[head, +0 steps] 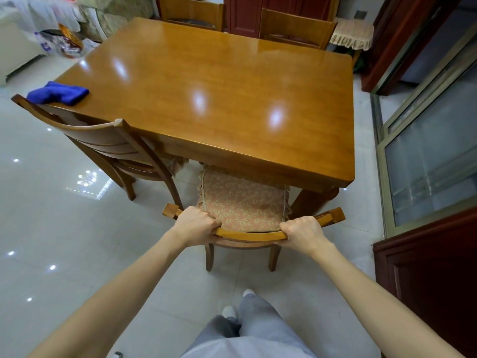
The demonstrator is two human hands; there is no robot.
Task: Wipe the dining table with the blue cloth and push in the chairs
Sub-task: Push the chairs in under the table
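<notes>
Glossy smooth varnished wood table [206, 81], fuzzy blue cloth [58, 93], honey-coloured polished wood chair [251, 235] with patterned fabric cushion [242, 205], darker wood slatted chair [103, 140], shiny reflective floor tiles [51, 228], matt grey cloth trousers [258, 324]

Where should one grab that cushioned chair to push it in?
Its curved top rail, from behind, one hand near each end, as the left hand and right hand grip it now. The rail faces the person, the seat the table.
</notes>
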